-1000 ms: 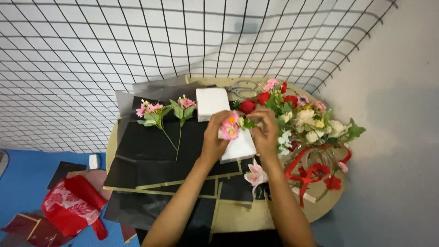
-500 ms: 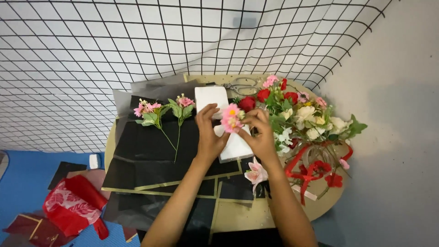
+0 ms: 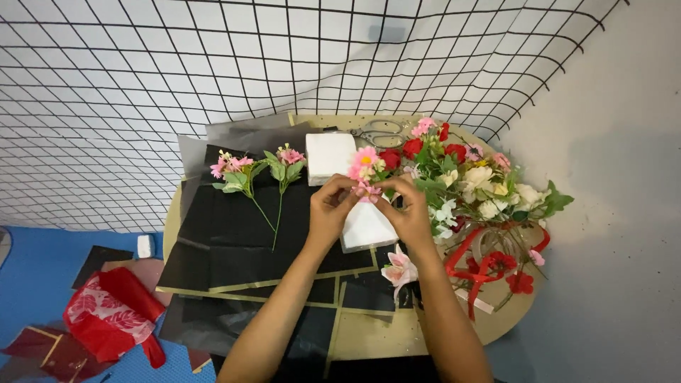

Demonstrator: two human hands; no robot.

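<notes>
Left hand (image 3: 328, 213) and right hand (image 3: 410, 211) both pinch a pink flower sprig (image 3: 364, 170), grip closed on its stem. Sprig sits above white paper (image 3: 365, 227) on the round surface (image 3: 369, 333).

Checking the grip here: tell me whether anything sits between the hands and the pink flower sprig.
Nothing visible does. The left hand and right hand both already pinch the pink flower sprig at its stem, above the white paper. The other flowers lie off to the right.
</notes>
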